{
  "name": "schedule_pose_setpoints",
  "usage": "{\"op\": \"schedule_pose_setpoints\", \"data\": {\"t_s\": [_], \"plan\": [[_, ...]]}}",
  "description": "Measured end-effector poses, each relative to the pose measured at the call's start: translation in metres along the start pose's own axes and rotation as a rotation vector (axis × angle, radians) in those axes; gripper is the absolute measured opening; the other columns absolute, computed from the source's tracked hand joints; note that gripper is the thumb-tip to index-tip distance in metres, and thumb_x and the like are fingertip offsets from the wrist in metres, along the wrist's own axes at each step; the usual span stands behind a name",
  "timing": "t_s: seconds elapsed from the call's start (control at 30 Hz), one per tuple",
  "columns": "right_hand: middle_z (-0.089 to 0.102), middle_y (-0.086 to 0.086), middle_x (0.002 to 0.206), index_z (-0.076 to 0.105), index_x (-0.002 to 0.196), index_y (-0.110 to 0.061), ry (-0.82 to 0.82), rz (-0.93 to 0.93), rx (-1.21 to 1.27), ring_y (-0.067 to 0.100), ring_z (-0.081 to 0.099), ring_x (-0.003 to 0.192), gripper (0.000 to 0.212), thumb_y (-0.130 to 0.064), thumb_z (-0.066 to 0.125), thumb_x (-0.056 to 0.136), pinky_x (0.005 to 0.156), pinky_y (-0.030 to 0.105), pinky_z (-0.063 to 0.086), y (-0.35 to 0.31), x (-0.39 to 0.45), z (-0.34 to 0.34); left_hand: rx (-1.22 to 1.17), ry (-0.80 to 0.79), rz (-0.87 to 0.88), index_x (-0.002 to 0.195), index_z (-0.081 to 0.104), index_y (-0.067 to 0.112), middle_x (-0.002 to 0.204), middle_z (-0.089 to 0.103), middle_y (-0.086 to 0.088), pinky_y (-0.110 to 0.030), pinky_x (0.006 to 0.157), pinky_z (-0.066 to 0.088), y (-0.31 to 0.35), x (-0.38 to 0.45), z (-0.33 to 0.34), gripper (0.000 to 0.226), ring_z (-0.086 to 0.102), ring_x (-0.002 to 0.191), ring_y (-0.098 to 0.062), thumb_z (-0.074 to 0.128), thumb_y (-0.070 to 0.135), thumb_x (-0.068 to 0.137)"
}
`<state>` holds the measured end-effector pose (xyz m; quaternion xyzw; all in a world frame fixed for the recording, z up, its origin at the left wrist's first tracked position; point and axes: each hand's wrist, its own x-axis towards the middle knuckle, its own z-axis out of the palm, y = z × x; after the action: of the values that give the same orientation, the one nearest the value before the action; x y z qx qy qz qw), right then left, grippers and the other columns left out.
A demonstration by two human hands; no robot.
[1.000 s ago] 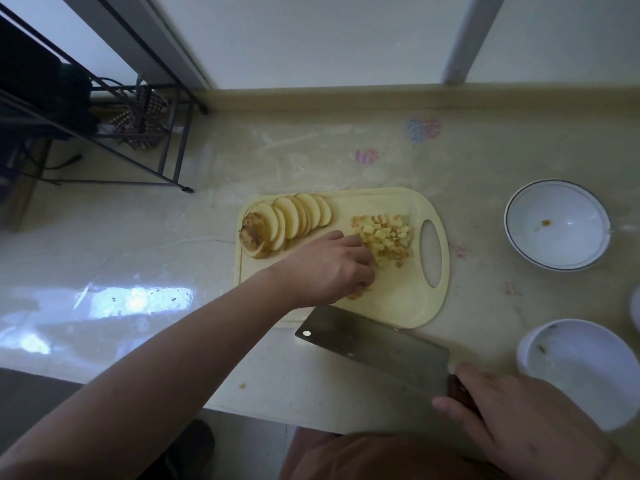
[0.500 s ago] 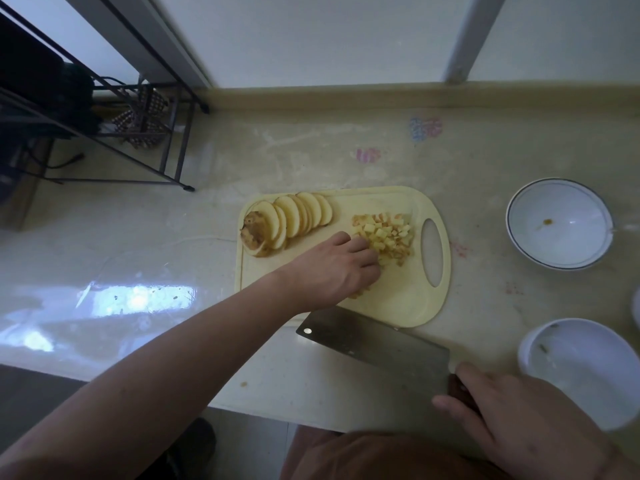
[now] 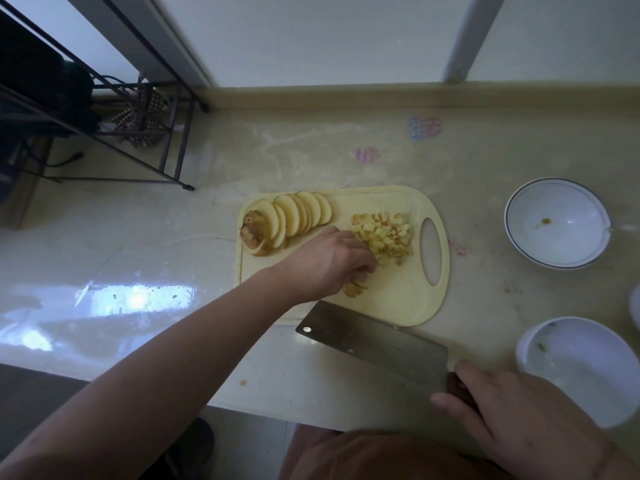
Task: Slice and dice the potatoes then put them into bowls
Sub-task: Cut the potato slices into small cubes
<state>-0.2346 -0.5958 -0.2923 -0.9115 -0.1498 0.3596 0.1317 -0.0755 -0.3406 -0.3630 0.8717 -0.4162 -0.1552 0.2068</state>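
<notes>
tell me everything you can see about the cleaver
The cleaver has a broad rectangular blade of dull grey metal with a small hole near its far top corner. It lies flat-looking over the counter's near edge, its tip overlapping the near edge of the cutting board. The dark handle is mostly hidden under the right hand, whose fingers curl round it.

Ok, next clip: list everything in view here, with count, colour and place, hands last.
cutting board: 1, pale yellow, centre of the counter
potato slices: one fanned row, pale yellow, board's far left
diced potato: 1 pile, yellow, board's right by the handle hole
bowls: 2, white, on the right; the far one has a dark rim line
cleaver: 1, steel, in front of the board
wire rack: 1, black, far left
left hand: on the board, fingers at the dice
right hand: grips the cleaver's handle
</notes>
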Motion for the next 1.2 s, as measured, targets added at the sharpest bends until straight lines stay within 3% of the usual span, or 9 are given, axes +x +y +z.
{"op": "schedule_pose_setpoints", "data": {"t_s": [0.17,0.3,0.47,0.57,0.67,0.77,0.87,1.07,1.2], "plan": [[0.056,-0.014,0.091,0.023,0.098,-0.040,-0.005,0.012,0.002,0.005,0.061,0.087,0.100,-0.079,-0.045,0.037,0.068,0.023,0.044,-0.001,-0.001,-0.002,-0.051,-0.006,0.040,0.096,0.074,0.012,0.094,0.068,-0.001,-0.038,0.073,0.048,-0.002,-0.006,-0.003,0.029,0.063,0.085,-0.025,0.047,0.024,0.094],[0.058,-0.014,0.093,0.030,0.107,-0.039,0.003,0.014,-0.015,0.006,0.062,0.088,0.109,-0.079,-0.046,0.038,0.070,0.024,0.046,0.001,0.000,-0.001,-0.011,-0.014,0.065,0.095,0.073,0.013,0.100,0.065,-0.003,-0.044,0.074,0.050,-0.005,-0.012,-0.001,0.014,0.061,0.089,-0.027,0.062,0.020,0.092],[0.045,-0.015,0.083,0.022,0.100,-0.040,-0.023,0.014,-0.023,0.005,0.055,0.078,0.101,-0.079,-0.046,0.036,0.065,0.023,0.041,-0.002,-0.001,-0.003,0.122,-0.024,0.161,0.089,0.073,0.017,0.098,0.065,-0.001,-0.039,0.074,0.045,-0.005,-0.010,-0.005,0.019,0.058,0.089,-0.025,0.056,0.023,0.091],[0.045,-0.016,0.083,0.017,0.097,-0.040,-0.027,0.005,-0.014,0.005,0.059,0.085,0.095,-0.079,-0.046,0.036,0.067,0.023,0.043,-0.002,-0.001,-0.005,0.185,-0.036,0.225,0.085,0.073,0.017,0.092,0.066,0.000,-0.038,0.071,0.044,0.000,-0.007,-0.011,0.024,0.057,0.084,-0.024,0.052,0.023,0.093],[0.043,-0.016,0.080,0.016,0.095,-0.039,-0.022,0.003,-0.023,0.005,0.060,0.087,0.095,-0.078,-0.046,0.036,0.068,0.023,0.043,-0.002,-0.001,-0.004,0.225,-0.052,0.245,0.080,0.072,0.016,0.085,0.064,0.001,-0.036,0.068,0.042,0.004,-0.006,-0.013,0.016,0.055,0.078,-0.024,0.060,0.019,0.091],[0.038,-0.016,0.075,0.016,0.095,-0.038,-0.030,0.001,-0.007,0.004,0.053,0.076,0.094,-0.079,-0.045,0.036,0.067,0.023,0.042,-0.002,0.000,-0.003,0.249,-0.058,0.201,0.078,0.071,0.016,0.081,0.063,0.000,-0.036,0.065,0.041,0.004,-0.006,-0.009,0.010,0.054,0.075,-0.024,0.067,0.017,0.088],[0.049,-0.016,0.081,0.019,0.097,-0.039,-0.012,0.003,-0.003,0.004,0.058,0.081,0.096,-0.079,-0.045,0.038,0.067,0.023,0.044,0.000,0.000,-0.001,0.270,-0.048,0.188,0.075,0.071,0.019,0.079,0.063,0.002,-0.036,0.063,0.041,0.005,-0.004,-0.007,0.010,0.052,0.075,-0.023,0.071,0.016,0.085],[0.055,-0.016,0.090,0.022,0.101,-0.040,-0.011,-0.004,-0.008,0.005,0.061,0.088,0.100,-0.079,-0.046,0.038,0.067,0.023,0.043,0.000,0.001,-0.001,0.340,-0.036,0.219,0.074,0.070,0.019,0.078,0.062,0.003,-0.034,0.064,0.034,0.009,-0.002,-0.006,0.011,0.051,0.076,-0.023,0.070,0.020,0.086],[0.046,-0.016,0.082,0.020,0.095,-0.038,-0.012,-0.001,0.005,0.005,0.060,0.084,0.097,-0.080,-0.045,0.037,0.069,0.025,0.046,0.000,0.001,-0.004,0.383,-0.029,0.225,0.088,0.072,0.016,0.091,0.062,-0.001,-0.037,0.067,0.041,0.013,-0.002,0.004,0.008,0.052,0.084,-0.024,0.068,0.023,0.089]]}}
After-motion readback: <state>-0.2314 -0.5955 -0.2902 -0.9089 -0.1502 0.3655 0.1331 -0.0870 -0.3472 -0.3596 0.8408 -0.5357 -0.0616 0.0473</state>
